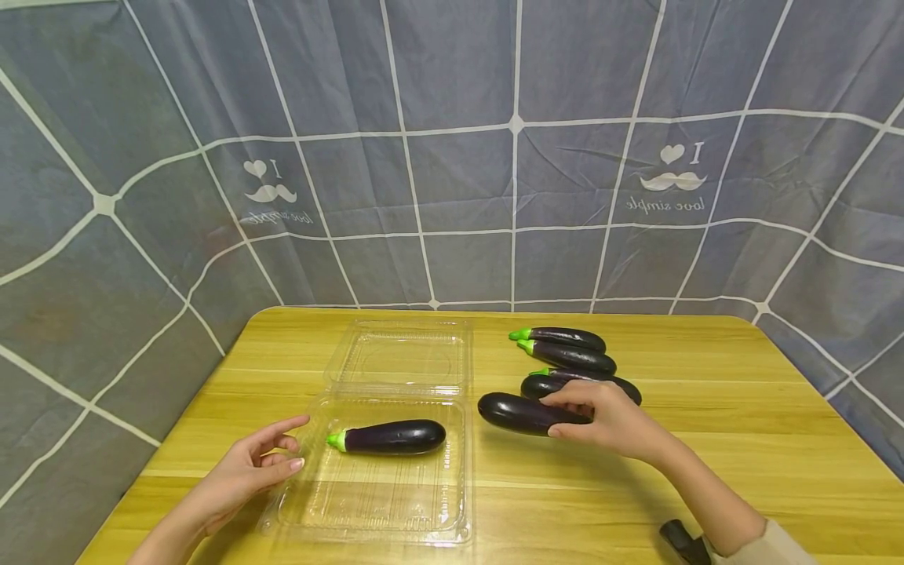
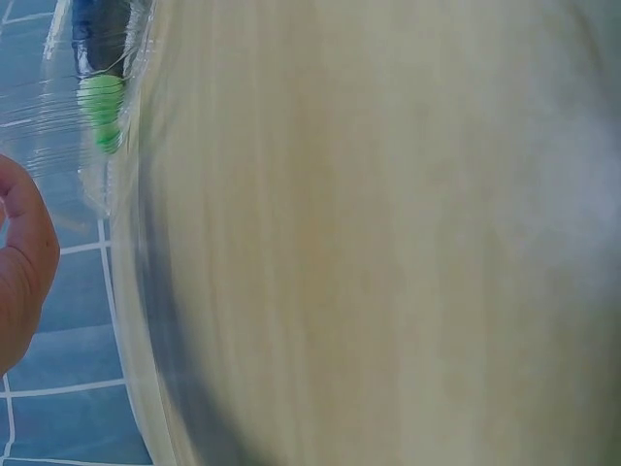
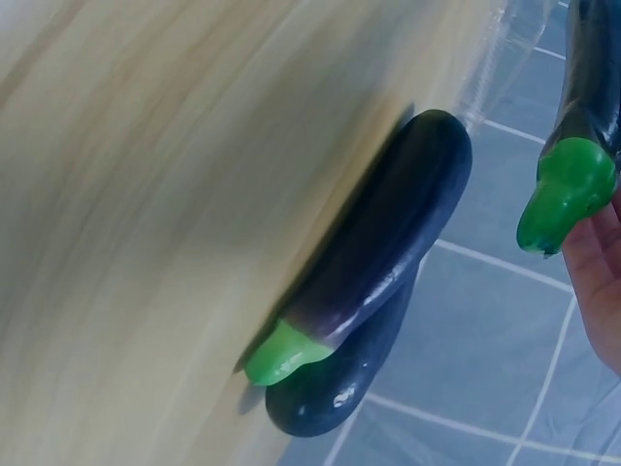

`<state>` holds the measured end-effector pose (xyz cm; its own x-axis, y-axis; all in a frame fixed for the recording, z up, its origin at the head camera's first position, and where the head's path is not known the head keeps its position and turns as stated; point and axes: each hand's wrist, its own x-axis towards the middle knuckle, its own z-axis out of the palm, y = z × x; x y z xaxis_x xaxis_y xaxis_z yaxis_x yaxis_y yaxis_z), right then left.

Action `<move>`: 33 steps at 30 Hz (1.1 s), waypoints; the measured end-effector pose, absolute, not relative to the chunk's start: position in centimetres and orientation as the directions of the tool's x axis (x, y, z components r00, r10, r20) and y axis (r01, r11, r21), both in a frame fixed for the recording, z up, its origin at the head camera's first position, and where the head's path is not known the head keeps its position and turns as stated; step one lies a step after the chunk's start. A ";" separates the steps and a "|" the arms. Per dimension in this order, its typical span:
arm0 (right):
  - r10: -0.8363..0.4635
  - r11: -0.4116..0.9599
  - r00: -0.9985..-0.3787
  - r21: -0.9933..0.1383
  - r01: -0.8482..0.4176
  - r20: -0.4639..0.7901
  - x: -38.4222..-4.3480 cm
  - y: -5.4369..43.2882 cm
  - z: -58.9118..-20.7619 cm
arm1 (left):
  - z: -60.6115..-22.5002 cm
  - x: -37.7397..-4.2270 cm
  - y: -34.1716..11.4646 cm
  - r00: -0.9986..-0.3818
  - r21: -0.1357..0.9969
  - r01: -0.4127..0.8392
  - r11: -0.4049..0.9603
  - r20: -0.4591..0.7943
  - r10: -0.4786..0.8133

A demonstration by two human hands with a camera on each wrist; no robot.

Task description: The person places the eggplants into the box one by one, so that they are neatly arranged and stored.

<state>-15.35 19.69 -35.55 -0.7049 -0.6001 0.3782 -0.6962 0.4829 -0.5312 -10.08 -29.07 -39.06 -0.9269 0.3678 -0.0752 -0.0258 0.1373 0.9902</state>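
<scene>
My right hand [image 1: 610, 420] grips an eggplant [image 1: 512, 413] around its stem half, to the right of a clear plastic clamshell box [image 1: 424, 530]. In the right wrist view the green stem [image 3: 568, 189] of this eggplant sticks out beside the fingers. Another eggplant [image 1: 395, 438] lies crosswise in the box's base, its stem to the left. At the base's left side is my left hand [image 1: 240, 475], fingers loosely bent and holding nothing. The left wrist view catches only part of that hand [image 2: 24, 262] at its edge.
Several more eggplants [image 1: 568, 355] lie grouped behind my right hand, some overlapping. The box's lid [image 1: 398, 326] lies folded back toward the rear of the wooden table [image 1: 706, 408]. A grey curtain [image 1: 466, 188] hangs behind it. A dark object [image 1: 681, 537] shows by my right wrist.
</scene>
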 end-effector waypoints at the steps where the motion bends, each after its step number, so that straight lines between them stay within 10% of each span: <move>1: -0.600 0.480 -0.703 -0.530 -0.699 0.383 -15.3 19.6 -35.5 | -39.1 -10.1 -29.1 -0.927 0.990 -0.027 0.138 -0.076 0.368; 33: -0.657 0.436 -0.666 -0.543 -0.718 0.353 -15.2 16.6 -34.5 | -39.3 -10.2 -29.2 -0.920 0.990 -0.025 0.139 -0.077 0.384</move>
